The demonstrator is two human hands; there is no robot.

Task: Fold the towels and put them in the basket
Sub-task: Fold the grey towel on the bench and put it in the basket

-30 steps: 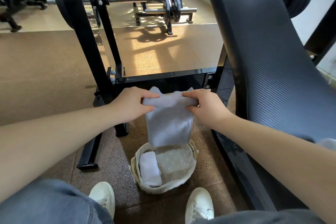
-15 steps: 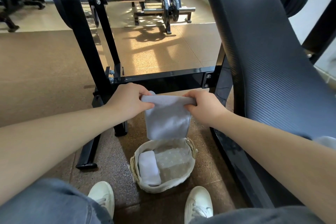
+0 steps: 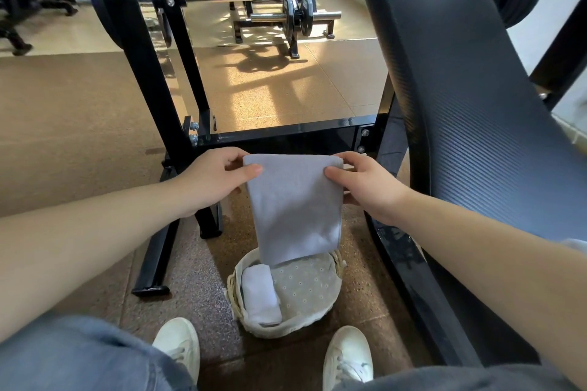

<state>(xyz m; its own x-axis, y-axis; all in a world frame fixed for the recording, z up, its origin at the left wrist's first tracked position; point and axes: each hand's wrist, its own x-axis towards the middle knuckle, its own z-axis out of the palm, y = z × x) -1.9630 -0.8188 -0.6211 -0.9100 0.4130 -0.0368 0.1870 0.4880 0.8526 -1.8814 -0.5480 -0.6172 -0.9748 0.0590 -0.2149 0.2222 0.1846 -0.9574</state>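
A grey-blue towel [image 3: 293,206] hangs folded in the air above a small round white basket [image 3: 287,328] on the floor between my feet. My left hand [image 3: 212,179] pinches the towel's top left corner. At the top right corner my right hand [image 3: 365,186] pinches it too, thumb on the front. The towel's lower edge hangs just over the basket's far rim. Inside the basket, along its left side, lies a folded white towel [image 3: 261,294] on a dotted lining.
A black steel gym frame [image 3: 286,136] crosses behind the towel, with a leg [image 3: 155,260] left of the basket. A large black padded bench [image 3: 476,105] slants down the right side. My white shoes [image 3: 179,347] flank the basket. Weight equipment stands further back.
The towel's top edge has been folded flat, so the loose corners that stuck up are gone. Both hands kept their grip and stayed at about the same height above the basket.
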